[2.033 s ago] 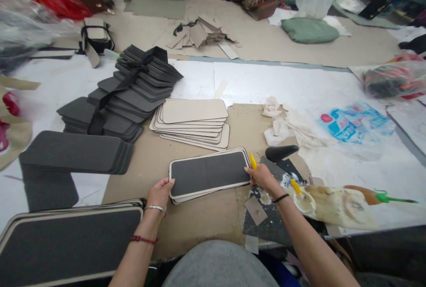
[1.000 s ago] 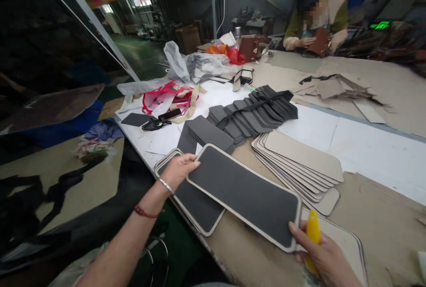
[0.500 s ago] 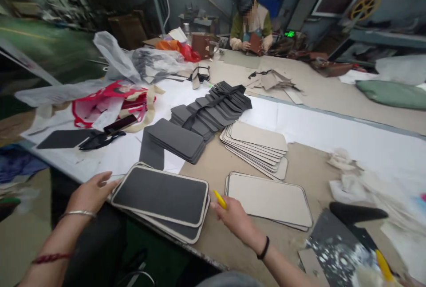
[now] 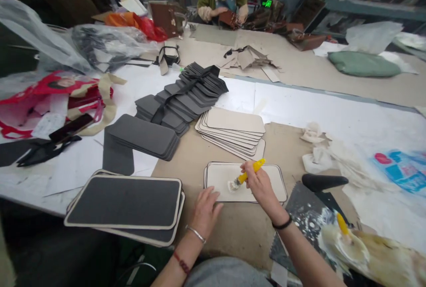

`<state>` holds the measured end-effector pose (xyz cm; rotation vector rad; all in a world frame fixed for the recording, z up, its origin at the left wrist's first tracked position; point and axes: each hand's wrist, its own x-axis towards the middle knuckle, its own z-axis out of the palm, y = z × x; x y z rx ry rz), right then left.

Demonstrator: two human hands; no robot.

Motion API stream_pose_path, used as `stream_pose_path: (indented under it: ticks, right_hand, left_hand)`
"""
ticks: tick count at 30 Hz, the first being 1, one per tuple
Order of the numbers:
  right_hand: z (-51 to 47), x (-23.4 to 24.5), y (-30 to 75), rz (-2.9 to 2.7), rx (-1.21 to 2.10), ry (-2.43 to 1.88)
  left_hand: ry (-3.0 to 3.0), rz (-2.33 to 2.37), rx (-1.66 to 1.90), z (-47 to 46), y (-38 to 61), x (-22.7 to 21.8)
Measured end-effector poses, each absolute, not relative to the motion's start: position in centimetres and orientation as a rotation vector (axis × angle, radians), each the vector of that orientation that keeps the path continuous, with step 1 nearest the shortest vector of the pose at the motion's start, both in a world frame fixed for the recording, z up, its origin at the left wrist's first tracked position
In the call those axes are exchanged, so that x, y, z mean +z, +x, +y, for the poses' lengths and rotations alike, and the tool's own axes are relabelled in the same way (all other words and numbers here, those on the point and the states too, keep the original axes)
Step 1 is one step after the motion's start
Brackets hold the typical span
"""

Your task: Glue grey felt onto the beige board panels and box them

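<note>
My right hand (image 4: 261, 186) grips a yellow-handled glue brush (image 4: 246, 174), its bristles touching a beige rounded panel (image 4: 269, 179) lying in front of me. My left hand (image 4: 205, 210) lies flat, fingers spread, at that panel's near left corner. To the left sits a stack of finished panels with dark grey faces and beige borders (image 4: 123, 202).
Behind are a stack of beige boards (image 4: 233, 129), fanned dark grey pieces (image 4: 186, 96) and another grey stack (image 4: 141, 136). A glue-spattered dark board (image 4: 304, 216), a glue container with a second yellow brush (image 4: 346, 242) and crumpled rags (image 4: 314, 149) lie right. A person works at the far table end.
I set the grey-faced panel on the left stack and let go. My view swung back right; the right hand brought the brush onto the beige panel and the left hand moved to its corner.
</note>
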<state>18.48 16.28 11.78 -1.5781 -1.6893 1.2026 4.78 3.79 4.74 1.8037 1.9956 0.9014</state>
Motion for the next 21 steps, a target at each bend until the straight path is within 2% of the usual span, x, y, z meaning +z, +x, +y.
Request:
stream_pose_path:
  ticks: [3,8,15,19,21]
  right_hand:
    - [16.0,10.2,16.3,-1.560,1.351,-1.474]
    - [15.6,7.6,15.5,-1.441,1.449,-1.496]
    - [17.5,7.3,26.3,-1.472,0.919,-1.929]
    - [17.1,9.2,30.9,-1.471,0.649,-2.020]
    - [16.1,11.2,32.2,-1.402,0.653,-1.983]
  left_hand:
    - [1.904,1.994,0.822,3.8,5.1,2.1]
    - [2.094,1.979,0.767,3.6,4.6,1.2]
    - [2.223,1.992,0.773,3.7,4.1,0.4]
    - [2.303,1.944,0.746,3.9,3.7,-0.2]
    - [2.332,1.940,0.755,3.9,3.4,-0.6]
